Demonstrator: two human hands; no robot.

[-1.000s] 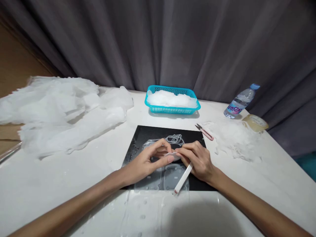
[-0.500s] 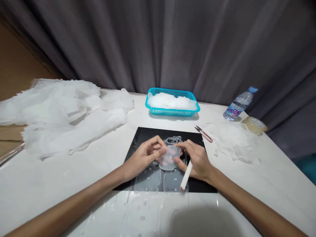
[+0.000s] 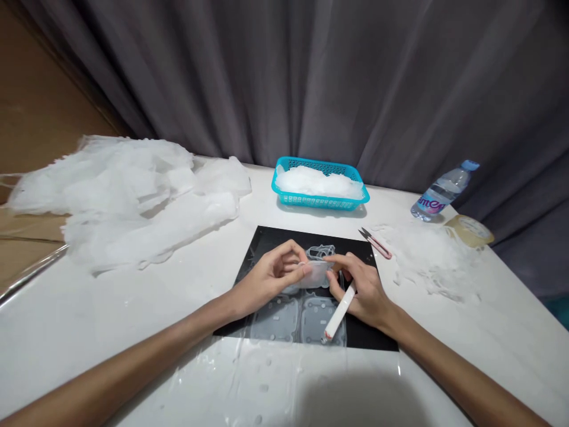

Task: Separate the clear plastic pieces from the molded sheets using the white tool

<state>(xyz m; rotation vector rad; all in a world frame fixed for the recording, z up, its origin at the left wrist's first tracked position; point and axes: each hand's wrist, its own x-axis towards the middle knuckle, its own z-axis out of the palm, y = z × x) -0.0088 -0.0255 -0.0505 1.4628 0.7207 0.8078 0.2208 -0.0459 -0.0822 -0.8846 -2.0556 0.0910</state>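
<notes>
Over a black mat (image 3: pixel 368 332), my left hand (image 3: pixel 278 273) pinches the left edge of a small translucent plastic piece (image 3: pixel 316 274). My right hand (image 3: pixel 362 290) has its thumb and forefinger at the piece's right edge. A white stick (image 3: pixel 340 312) with a reddish tip is also tucked in my right hand, slanting down to the left. Clear molded plastic sheeting (image 3: pixel 275 318) lies on the mat beneath and runs toward me over the white table. Thin clear loops (image 3: pixel 320 251) of plastic sit just behind the hands.
A blue basket (image 3: pixel 320 202) holds white fluffy material. More white sheets (image 3: pixel 128 190) are heaped at the left. Small scissors (image 3: pixel 377 244), white scraps (image 3: pixel 431 261), a water bottle (image 3: pixel 440 193) and a tape roll (image 3: pixel 470 230) lie at the right. A grey curtain hangs behind.
The plastic piece is tilted to a flatter angle between my hands and looks narrower. The whole scene has shifted slightly right in view.
</notes>
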